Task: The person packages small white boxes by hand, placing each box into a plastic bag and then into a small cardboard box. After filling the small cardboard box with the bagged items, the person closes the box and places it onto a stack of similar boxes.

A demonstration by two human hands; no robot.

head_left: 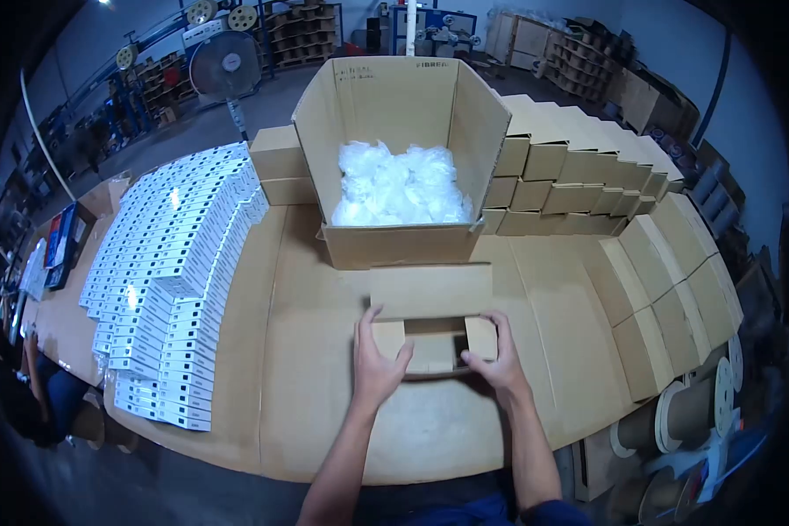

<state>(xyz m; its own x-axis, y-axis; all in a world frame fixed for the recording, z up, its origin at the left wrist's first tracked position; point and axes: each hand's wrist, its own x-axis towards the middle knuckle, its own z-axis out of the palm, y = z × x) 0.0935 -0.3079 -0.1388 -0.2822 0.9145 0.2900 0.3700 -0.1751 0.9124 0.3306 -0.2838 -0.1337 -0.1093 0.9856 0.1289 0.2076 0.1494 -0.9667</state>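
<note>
In front of me on the table is a small brown cardboard box, with its long lid flap raised at the far side and its two short side flaps folded inward. Between those flaps a dark gap shows part of the inside. My left hand grips the left end, fingers outside and thumb near the left flap. At the right end my right hand holds on the same way, its thumb by the opening. Just beyond stands a large open carton holding crumpled clear plastic bags.
White labelled boxes are stacked at the left. Brown boxes form stepped stacks at the back right, with more brown boxes along the right edge. Cable spools sit below the right edge. Another person is at the far left.
</note>
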